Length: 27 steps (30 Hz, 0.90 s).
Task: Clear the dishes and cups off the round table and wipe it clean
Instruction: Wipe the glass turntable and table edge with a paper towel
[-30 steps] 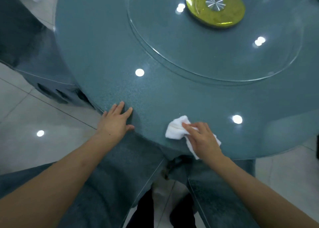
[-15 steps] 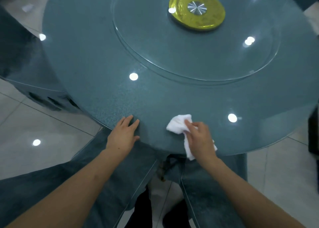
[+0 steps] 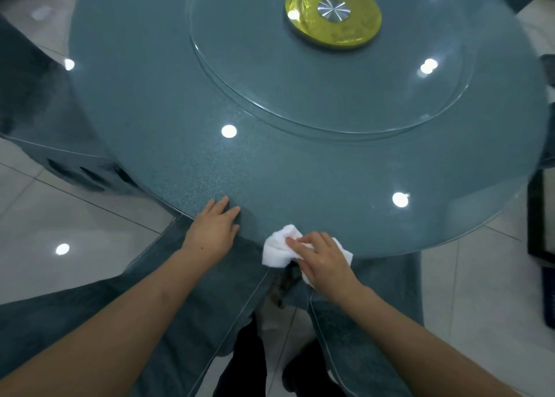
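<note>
From the head camera, the round table (image 3: pixel 186 102) is filling most of the picture: a blue-green, finely speckled top with a glossy finish that is throwing back several round ceiling-light spots. A clear glass turntable (image 3: pixel 300 93) is sitting on its far half, its rim showing as a pale curved line, and a yellow disc (image 3: pixel 354 33) with a silver hub is lying at its centre. No dishes or cups are showing on the surface.

At the near edge of the table, the right hand (image 3: pixel 322 257) is pressing down on a white cloth (image 3: pixel 277 246), its fingers lying over the crumpled fabric and curling slightly onto it; the cloth is bunching out to the left of the fingers, and a corner is peeking out on the right by the rim. The left hand (image 3: pixel 213 228) is resting flat on the tabletop just beside it, fingers straight and close together, holding nothing. The two hands are lying near each other but not touching.

Below the rim, grey-blue chairs (image 3: pixel 168 300) are standing on a pale tiled floor (image 3: pixel 60 216).
</note>
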Available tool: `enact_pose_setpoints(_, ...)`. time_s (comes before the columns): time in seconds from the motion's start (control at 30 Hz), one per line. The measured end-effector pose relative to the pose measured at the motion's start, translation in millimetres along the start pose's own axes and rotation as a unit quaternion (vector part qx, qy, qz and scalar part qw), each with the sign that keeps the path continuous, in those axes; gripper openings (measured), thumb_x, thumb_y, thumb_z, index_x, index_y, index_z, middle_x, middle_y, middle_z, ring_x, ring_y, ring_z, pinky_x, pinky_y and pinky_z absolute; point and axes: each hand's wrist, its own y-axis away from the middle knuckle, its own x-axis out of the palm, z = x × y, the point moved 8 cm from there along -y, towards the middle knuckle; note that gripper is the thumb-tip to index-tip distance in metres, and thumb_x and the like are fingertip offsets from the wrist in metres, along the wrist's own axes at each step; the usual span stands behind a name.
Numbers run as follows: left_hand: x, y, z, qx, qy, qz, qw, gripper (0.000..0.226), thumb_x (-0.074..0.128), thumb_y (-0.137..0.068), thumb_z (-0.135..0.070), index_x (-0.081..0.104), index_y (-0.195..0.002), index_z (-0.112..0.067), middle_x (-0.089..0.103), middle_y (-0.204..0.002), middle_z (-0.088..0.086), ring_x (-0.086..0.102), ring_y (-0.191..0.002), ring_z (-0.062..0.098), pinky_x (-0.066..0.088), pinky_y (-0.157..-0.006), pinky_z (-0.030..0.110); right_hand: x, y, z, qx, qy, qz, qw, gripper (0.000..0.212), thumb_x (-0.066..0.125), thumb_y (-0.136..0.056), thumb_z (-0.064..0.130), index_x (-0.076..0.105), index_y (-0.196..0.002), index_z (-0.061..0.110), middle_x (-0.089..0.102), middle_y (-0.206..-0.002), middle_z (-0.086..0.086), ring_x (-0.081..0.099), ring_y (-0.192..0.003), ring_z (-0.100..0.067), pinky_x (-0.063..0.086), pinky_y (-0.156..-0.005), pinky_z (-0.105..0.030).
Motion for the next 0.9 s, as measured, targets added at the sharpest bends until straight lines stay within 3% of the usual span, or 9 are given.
enact_pose_setpoints(0.23, 8, 25, -70, 0.009, 0.029, 0.054, 0.998, 0.052, 0.046, -0.106, -0.034, 0.037, -0.156, -0.023, 0.025, -0.167, 0.009, 0.022, -0.154, 0.029, 0.030, -0.121, 0.048, -51, 43, -93, 0.230, 0.050, 0.012, 0.972, 0.035, 0.078, -0.084, 0.009, 0.072, -0.119, 0.011, 0.060, -0.095, -0.016, 0.058, -0.079, -0.038, 0.054, -0.071, -0.045)
enact_pose_setpoints(0.33, 3, 37, -104, 0.025, 0.033, 0.063, 0.997, 0.053, 0.045, -0.105, -0.033, 0.036, -0.157, -0.024, 0.024, -0.167, 0.009, 0.022, -0.154, 0.028, 0.032, -0.121, 0.047, -76, 68, -123, 0.380, 0.052, 0.047, 0.922, 0.029, 0.067, -0.094, 0.014, 0.069, -0.123, 0.011, 0.059, -0.106, -0.020, 0.056, -0.098, -0.042, 0.050, -0.086, -0.047)
enact_pose_setpoints(0.43, -7, 48, -142, 0.054, 0.022, 0.068, 0.996, 0.053, 0.043, -0.106, -0.033, 0.034, -0.157, -0.025, 0.025, -0.167, 0.009, 0.023, -0.154, 0.028, 0.032, -0.120, 0.048, -112, 97, -129, 0.467, 0.071, 0.054, 0.880, 0.030, 0.053, -0.102, 0.022, 0.065, -0.129, 0.019, 0.059, -0.121, -0.016, 0.054, -0.110, -0.034, 0.047, -0.097, -0.043)
enact_pose_setpoints(0.6, -14, 71, -215, 0.091, 0.020, 0.071, 0.993, 0.054, 0.042, -0.107, -0.034, 0.031, -0.159, -0.026, 0.025, -0.167, 0.007, 0.024, -0.153, 0.027, 0.032, -0.120, 0.048, -176, 128, -120, 0.491, 0.039, -0.004, 0.870, 0.035, 0.063, -0.099, 0.025, 0.060, -0.133, 0.023, 0.058, -0.131, -0.010, 0.053, -0.115, -0.025, 0.046, -0.101, -0.034)
enact_pose_setpoints(0.73, -17, 92, -282, 0.123, 0.012, 0.039, 0.992, 0.054, 0.041, -0.106, -0.036, 0.031, -0.159, -0.026, 0.026, -0.166, 0.008, 0.025, -0.153, 0.027, 0.032, -0.120, 0.045, -231, 166, -123, 0.516, -0.033, -0.104, 0.849, 0.031, 0.059, -0.102, 0.029, 0.062, -0.130, 0.017, 0.059, -0.126, -0.009, 0.057, -0.111, -0.025, 0.052, -0.100, -0.039)
enact_pose_setpoints(0.9, 10, 121, -381, 0.148, 0.009, 0.010, 0.989, 0.053, 0.044, -0.105, -0.040, 0.037, -0.155, -0.027, 0.036, -0.160, 0.004, 0.035, -0.146, 0.024, 0.038, -0.115, 0.042, -270, 236, -149, 0.480, -0.055, -0.145, 0.863, 0.032, 0.067, -0.097, 0.036, 0.061, -0.128, 0.032, 0.056, -0.115, 0.008, 0.056, -0.101, -0.010, 0.044, -0.083, -0.013)
